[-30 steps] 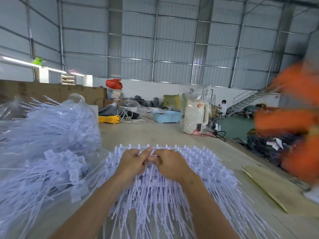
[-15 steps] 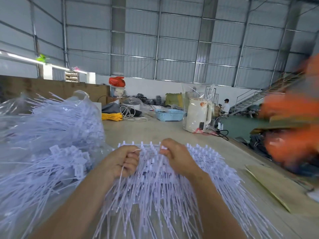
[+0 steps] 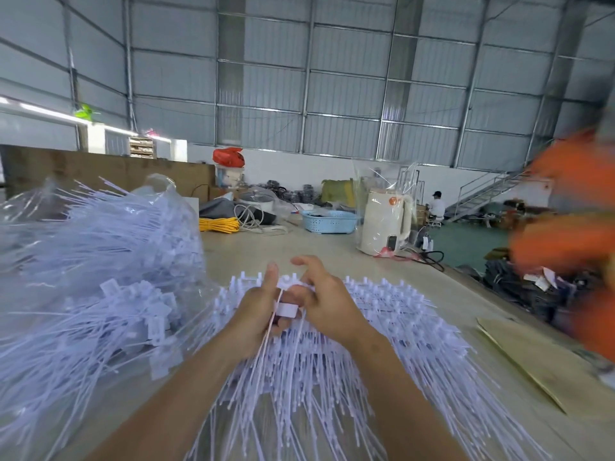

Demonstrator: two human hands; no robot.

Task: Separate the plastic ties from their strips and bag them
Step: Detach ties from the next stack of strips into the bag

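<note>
Plastic bag (image 3: 159, 201): clear, on the left of the table (image 3: 319, 247), bulging with loose white ties whose tails poke out of it.
Strips (image 3: 382, 304): white ties joined at their heads in rows, fanned over the table under both forearms, tails spreading toward the person; most appear attached.
Left hand (image 3: 256, 314): fingers curled round a few thin tie tails, thumb straight up along them, just left of the right hand.
Right hand (image 3: 329, 301): thumb and a lower finger seem to pinch at the tie head; index finger lifted free above.
Tie (image 3: 287, 310): one white head sits between the two hands, its tail running down through the left grip; whether it is fully off its strip cannot be told.
Risk, tearing: a sideways yank could snap the thin tail instead of the joint at the head.
Risk, tangling: tails overlap thickly, so pulling one may drag neighbours or a whole strip off the table.
Risk, bagging: protruding tails at the bag mouth may catch the next handful and spill ties.
</note>
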